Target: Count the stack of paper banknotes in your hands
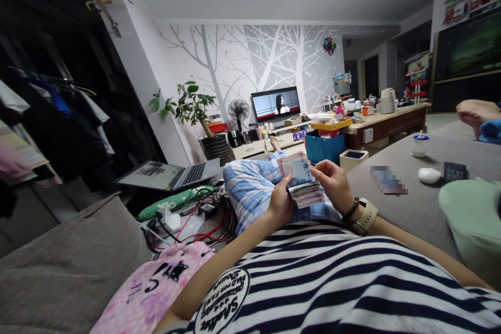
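A thick, folded stack of banknotes [307, 195] is in my left hand [282, 199], with the thumb pressed on its near side. Above the fold stand bluish and pinkish notes, the front one a bluish banknote [300, 171]. Thumb and fingertips of my right hand [332, 180] are pinched at the right edge of that front note. On the right wrist are a pale watch [367, 215] and a dark bead bracelet. Both hands are above my lap, over blue checked trousers [250, 182]. The palm sides of the fingers are partly hidden.
To my left, an open laptop [172, 175] stands above tangled cables [211, 214] and a pink spotted cloth [168, 276]. On the grey sofa at right are a blurred-out item [387, 180], a white mouse-shaped object [429, 175], a remote [455, 171] and a lidded jar [419, 146].
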Motion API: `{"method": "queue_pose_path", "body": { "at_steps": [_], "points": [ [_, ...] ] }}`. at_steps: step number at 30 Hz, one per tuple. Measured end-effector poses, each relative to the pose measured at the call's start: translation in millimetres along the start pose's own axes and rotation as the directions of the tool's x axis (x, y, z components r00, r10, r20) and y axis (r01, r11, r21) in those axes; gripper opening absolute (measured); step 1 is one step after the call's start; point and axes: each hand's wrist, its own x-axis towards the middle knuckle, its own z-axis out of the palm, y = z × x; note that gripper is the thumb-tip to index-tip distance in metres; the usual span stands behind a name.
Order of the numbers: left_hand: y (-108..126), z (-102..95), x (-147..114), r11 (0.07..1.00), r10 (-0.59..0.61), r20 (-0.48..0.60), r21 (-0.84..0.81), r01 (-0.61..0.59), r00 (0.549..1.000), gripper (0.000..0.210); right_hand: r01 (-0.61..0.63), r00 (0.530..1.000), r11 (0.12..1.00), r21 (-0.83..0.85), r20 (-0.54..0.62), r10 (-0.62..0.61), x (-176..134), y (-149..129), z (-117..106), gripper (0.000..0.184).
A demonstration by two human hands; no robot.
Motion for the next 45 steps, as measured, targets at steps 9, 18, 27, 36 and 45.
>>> {"method": "queue_pose_path", "body": {
  "at_steps": [9,18,27,36,45],
  "points": [
    [-1,-1.3,-3,0.998,0.06,-0.008,0.034,-0.06,0.998,0.026,-0.074,0.997,0.997,-0.04,0.031,0.075,4,6,-3,0.056],
    [2,6.1,-1,0.999,-0.034,0.01,-0.035,0.034,0.999,0.041,-0.008,0.998,1.0,-0.016,0.055,0.009,0,-1,-1,0.054],
    [4,5.1,1,0.998,-0.034,0.027,-0.045,0.036,0.999,0.041,0.015,0.997,1.0,-0.015,0.072,-0.014,-2,-5,-1,0.05],
    [4,4.6,1,0.999,-0.028,0.051,-0.029,0.029,0.998,0.039,0.021,0.997,1.0,0.002,0.071,-0.021,-2,-4,-2,0.048],
    [4,5.3,0,1.0,-0.018,0.074,-0.005,0.019,0.997,0.035,0.023,0.995,0.999,0.037,0.096,-0.027,0,-1,-2,0.047]
  ]
}}
